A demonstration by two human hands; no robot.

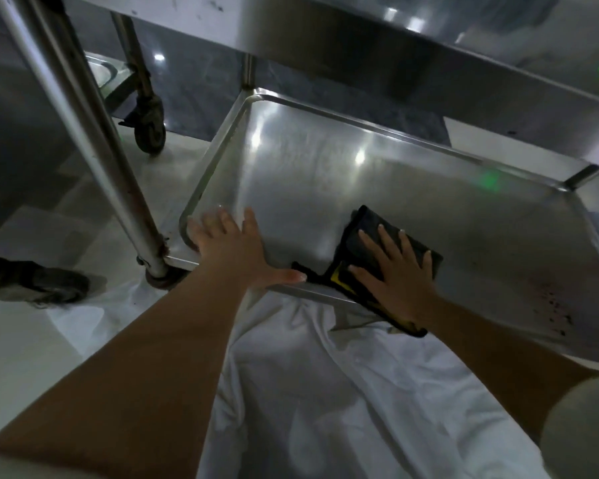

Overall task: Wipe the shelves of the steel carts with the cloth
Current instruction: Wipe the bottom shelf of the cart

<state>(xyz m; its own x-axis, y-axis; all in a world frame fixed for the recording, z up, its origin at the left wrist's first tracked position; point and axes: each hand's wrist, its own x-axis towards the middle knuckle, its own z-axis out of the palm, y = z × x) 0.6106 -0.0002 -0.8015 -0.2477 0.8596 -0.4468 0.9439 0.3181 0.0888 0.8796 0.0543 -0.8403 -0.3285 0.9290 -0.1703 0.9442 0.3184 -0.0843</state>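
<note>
The bottom shelf (325,174) of a steel cart fills the middle of the head view, a shallow tray with a raised rim. A dark folded cloth (362,233) with a yellow patch lies on its near edge. My right hand (393,271) presses flat on the cloth, fingers spread and straight. My left hand (234,247) rests open on the shelf's near left corner, thumb lying along the front rim. Dark specks (555,311) dot the shelf at the right.
The cart's upper shelf (377,60) overhangs from above. A steel post (83,133) and caster (159,280) stand at the left corner. A second cart's wheel (149,131) sits behind on the pale floor. White fabric (325,392) spreads below the shelf.
</note>
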